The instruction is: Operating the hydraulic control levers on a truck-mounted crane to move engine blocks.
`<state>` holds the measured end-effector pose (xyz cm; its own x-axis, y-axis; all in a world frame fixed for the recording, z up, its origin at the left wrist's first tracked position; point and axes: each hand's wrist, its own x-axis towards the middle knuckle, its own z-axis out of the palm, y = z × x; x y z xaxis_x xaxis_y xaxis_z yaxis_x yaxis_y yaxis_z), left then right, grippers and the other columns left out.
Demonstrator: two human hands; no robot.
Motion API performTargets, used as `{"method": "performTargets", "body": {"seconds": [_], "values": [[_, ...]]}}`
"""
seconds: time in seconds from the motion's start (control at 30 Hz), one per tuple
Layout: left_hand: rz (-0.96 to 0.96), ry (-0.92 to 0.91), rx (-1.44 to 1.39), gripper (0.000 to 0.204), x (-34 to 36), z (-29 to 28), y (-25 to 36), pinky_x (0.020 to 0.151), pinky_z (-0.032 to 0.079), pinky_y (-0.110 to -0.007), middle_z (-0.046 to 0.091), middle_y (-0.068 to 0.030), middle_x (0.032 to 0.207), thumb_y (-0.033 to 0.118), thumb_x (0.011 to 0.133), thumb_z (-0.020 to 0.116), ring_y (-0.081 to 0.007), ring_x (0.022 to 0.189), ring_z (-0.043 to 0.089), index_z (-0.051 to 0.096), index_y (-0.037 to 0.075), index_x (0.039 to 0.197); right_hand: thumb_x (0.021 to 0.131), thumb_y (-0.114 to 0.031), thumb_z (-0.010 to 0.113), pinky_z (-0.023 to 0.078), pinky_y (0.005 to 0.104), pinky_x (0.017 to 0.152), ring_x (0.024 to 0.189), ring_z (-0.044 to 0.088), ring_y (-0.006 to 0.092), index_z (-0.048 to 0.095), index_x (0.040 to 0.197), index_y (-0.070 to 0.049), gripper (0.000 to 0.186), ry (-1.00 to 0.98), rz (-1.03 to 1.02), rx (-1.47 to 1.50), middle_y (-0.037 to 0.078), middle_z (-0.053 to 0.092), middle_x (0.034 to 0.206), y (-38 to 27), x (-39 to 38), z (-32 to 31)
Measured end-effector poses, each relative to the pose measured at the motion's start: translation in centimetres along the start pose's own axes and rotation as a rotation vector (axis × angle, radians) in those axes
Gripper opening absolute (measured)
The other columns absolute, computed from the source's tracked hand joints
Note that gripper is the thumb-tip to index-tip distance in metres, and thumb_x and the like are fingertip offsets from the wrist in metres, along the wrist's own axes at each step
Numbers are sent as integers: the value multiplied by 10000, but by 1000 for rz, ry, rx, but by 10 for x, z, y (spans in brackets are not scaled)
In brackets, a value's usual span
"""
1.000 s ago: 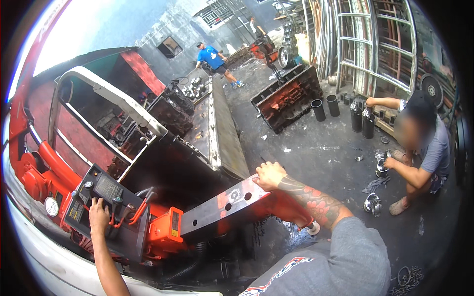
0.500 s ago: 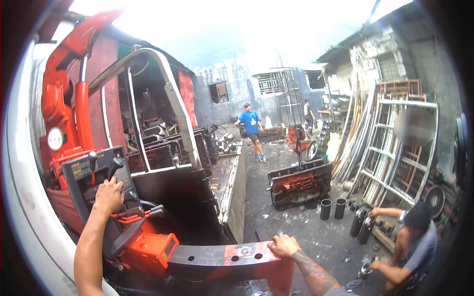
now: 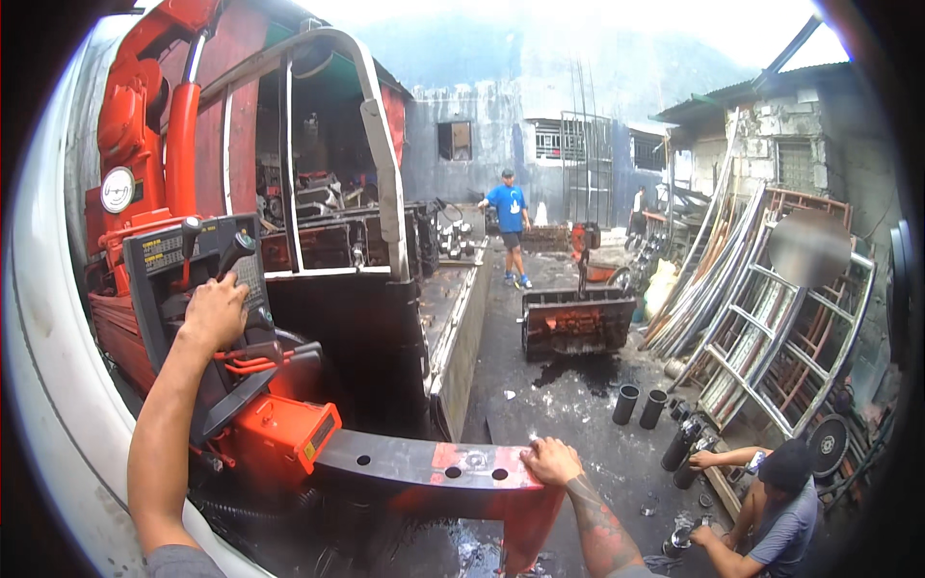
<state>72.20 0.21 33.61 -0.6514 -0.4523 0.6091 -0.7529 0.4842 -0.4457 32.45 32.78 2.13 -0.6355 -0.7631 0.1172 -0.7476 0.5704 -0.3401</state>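
Here, the left hand (image 3: pixel 216 310) curls over a control panel (image 3: pixel 159 254), its grip unclear, while the right hand (image 3: pixel 552 462) rests half-open on a beam (image 3: pixel 405 469).

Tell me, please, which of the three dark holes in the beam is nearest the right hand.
The rightmost hole, just left of the right hand on the beam; the middle hole and leftmost hole sit nearer the orange box.
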Motion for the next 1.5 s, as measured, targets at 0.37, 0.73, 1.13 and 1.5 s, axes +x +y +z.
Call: {"method": "performTargets", "body": {"seconds": [0.37, 0.73, 1.13, 1.5], "values": [[26, 14, -2, 291, 3, -2, 2, 845, 545, -449, 600, -154, 1106, 166, 825, 700, -360, 942, 660, 639, 45, 1083, 956, -471, 525, 452, 500, 967, 1147, 589, 345, 667, 1133, -87, 446, 79, -36, 3, 163, 653, 1141, 6, 3, 9], [40, 30, -2, 274, 3, -1, 2, 840, 540, -450, 594, -149, 1083, 143, 824, 702, -356, 941, 656, 629, 40, 1068, 957, -479, 521, 448, 486, 977, 1154, 585, 343, 658, 1171, -87, 468, 19, -30, 15, 166, 640, 1158, 2, 1, 4], [34, 10, 5, 276, 3, 2, 1, 848, 539, -451, 586, -161, 1119, 136, 830, 689, -356, 945, 655, 618, 21, 1071, 953, -486, 534, 440, 487, 996, 1175, 574, 348, 654, 1208, -88, 487, -11, -31, 28, 162, 635, 1189, 2, 2, 2], [13, -14, 18, 296, 2, 1, 2, 857, 538, -449, 584, -161, 1145, 137, 832, 690, -355, 966, 652, 621, 22, 1096, 956, -482, 528, 433, 482, 1007, 1185, 567, 345, 650, 1219, -87, 490, 39, -22, 20, 156, 630, 1205, 2, 2, 4]]}}
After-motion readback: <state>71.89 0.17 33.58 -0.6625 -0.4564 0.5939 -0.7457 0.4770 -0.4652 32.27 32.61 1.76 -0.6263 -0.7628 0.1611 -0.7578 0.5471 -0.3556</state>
